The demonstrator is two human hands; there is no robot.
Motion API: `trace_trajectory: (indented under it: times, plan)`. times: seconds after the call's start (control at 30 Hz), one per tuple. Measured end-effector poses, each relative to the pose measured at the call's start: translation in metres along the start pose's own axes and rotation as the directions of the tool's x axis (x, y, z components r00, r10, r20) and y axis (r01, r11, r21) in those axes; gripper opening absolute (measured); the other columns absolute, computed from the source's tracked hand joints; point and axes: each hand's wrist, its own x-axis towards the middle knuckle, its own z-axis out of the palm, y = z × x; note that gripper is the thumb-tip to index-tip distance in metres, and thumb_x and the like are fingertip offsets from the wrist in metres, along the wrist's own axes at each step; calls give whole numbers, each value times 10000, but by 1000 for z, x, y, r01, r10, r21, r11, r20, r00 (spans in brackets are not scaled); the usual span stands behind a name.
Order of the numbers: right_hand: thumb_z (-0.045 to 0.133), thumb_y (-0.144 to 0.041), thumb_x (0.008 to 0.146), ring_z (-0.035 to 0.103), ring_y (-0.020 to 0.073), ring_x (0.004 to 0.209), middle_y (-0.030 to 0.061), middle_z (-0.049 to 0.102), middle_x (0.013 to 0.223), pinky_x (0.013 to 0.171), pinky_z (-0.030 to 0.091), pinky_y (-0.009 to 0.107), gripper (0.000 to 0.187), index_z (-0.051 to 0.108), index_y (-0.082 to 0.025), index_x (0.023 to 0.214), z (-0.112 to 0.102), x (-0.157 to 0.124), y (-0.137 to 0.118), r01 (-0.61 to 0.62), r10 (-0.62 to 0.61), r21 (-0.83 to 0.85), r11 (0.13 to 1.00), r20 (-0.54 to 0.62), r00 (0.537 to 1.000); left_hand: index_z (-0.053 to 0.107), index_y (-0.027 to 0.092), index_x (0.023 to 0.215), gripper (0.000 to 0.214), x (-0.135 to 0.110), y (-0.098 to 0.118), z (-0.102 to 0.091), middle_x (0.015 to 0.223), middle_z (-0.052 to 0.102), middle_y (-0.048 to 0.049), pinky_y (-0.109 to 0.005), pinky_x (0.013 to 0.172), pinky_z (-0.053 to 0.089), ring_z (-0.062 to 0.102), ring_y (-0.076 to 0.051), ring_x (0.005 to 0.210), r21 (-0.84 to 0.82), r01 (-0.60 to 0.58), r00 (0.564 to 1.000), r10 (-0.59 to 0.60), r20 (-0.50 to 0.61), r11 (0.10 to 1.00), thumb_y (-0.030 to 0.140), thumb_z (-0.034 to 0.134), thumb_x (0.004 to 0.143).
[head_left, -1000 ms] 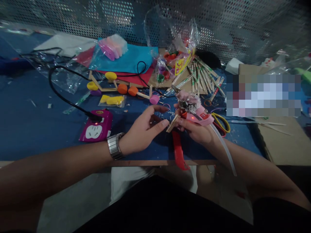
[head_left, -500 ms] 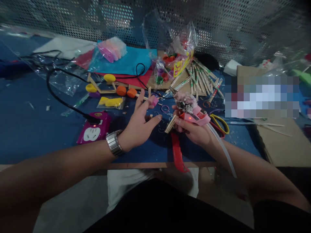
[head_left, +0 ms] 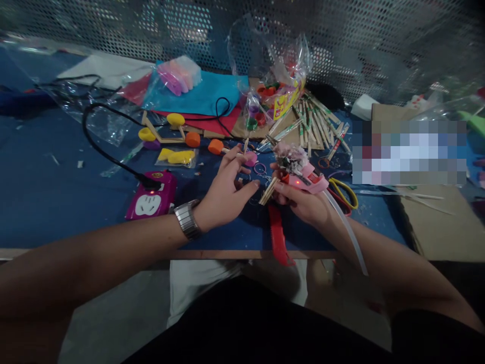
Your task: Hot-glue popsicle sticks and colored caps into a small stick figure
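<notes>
My right hand (head_left: 303, 202) is closed around a pink hot glue gun (head_left: 312, 183) with a lit red light. Matted fluff and dried glue cover its nozzle end, and a translucent glue stick (head_left: 350, 235) trails from its back. A few short wooden sticks (head_left: 269, 191) are pinched by the thumb of that hand. A red strip (head_left: 278, 235) hangs below it over the table edge. My left hand (head_left: 225, 194), with a metal watch at the wrist, has its thumb apart and its fingertips touching a stick piece with an orange foam block (head_left: 215, 146) and a pink block (head_left: 250, 159).
A purple power socket (head_left: 151, 194) with a plugged black cable sits left. Behind are a stick assembly with yellow and orange blocks (head_left: 176, 120), packed yellow foam (head_left: 176, 157), coloured sheets (head_left: 204, 98), and a stick pile (head_left: 314, 121). Yellow-handled scissors (head_left: 343, 192) and cardboard (head_left: 443, 227) lie right.
My left hand has moved right, its fingers now more curled. The piece with orange and pink blocks has slid right, widening the gap to the other orange block. My right hand stays nearly still.
</notes>
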Motion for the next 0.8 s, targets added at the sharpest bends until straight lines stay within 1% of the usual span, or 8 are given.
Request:
trace_trajectory:
  times: [0.1, 0.2, 0.33, 0.43, 0.5, 0.6, 0.7, 0.8]
  plan:
    - [966, -524, 811, 515, 88, 592, -28, 698, 901, 559, 429, 283, 487, 785, -243, 1165, 3, 0, -3, -2, 2, 15, 1000, -12, 1000, 632, 270, 1523, 574, 3, -3, 4, 1818, 319, -157, -370, 792, 682, 710, -251, 1112, -13, -28, 999, 29, 23, 1000, 304, 749, 962]
    - [987, -545, 763, 503, 100, 589, -19, 693, 897, 538, 416, 297, 467, 781, -250, 1062, 5, 0, -6, 0, 1, 17, 1000, -32, 1000, 599, 287, 1567, 630, 5, -4, 7, 1781, 380, -162, -371, 792, 687, 718, -256, 1107, -11, -57, 998, 57, 15, 998, 278, 754, 956]
    - [986, -560, 748, 475, 106, 579, -24, 669, 853, 525, 389, 300, 510, 775, -273, 1113, 8, 0, -12, -4, 4, 15, 1000, -29, 1000, 622, 233, 1543, 592, 2, 2, 6, 1668, 485, -203, -408, 793, 696, 709, -299, 1165, 1, -81, 997, 81, -3, 997, 259, 732, 961]
    - [991, -551, 715, 470, 96, 574, -28, 657, 837, 518, 370, 292, 509, 770, -250, 1061, 9, 0, -16, -23, 25, 33, 999, -55, 998, 639, 217, 1515, 546, -2, 11, 2, 1585, 543, -200, -409, 804, 683, 710, -300, 1164, -18, -125, 992, 124, -24, 992, 263, 713, 976]
    - [988, -519, 710, 463, 85, 570, -31, 659, 852, 516, 367, 287, 492, 768, -242, 1051, 9, 0, -19, -19, 24, 60, 998, -72, 997, 657, 226, 1477, 488, -4, 16, -2, 1556, 560, -174, -394, 845, 672, 715, -259, 1117, -56, -167, 985, 164, -52, 984, 263, 698, 992]
    - [978, -451, 708, 451, 66, 551, -42, 659, 872, 511, 363, 278, 481, 760, -247, 1085, 9, 1, -21, 6, 6, 131, 991, -93, 996, 715, 216, 1363, 337, -8, 21, -7, 1432, 644, -138, -384, 902, 650, 698, -209, 1017, -88, -196, 979, 189, -81, 977, 278, 677, 1033]
    - [974, -423, 688, 469, 75, 550, -47, 649, 843, 501, 361, 274, 488, 751, -253, 1088, 8, 3, -24, 6, 17, 195, 981, -120, 993, 733, 217, 1227, 205, -11, 25, -12, 1309, 711, -119, -400, 865, 630, 693, -216, 973, -125, -214, 976, 208, -63, 969, 287, 675, 1044]
    - [965, -418, 686, 478, 93, 557, -37, 657, 838, 495, 385, 285, 455, 734, -257, 1043, 7, 5, -26, -6, 38, 211, 977, -151, 988, 711, 224, 1127, 169, -14, 26, -15, 1175, 747, -80, -377, 842, 618, 704, -206, 959, -103, -234, 972, 231, -35, 967, 279, 779, 982]
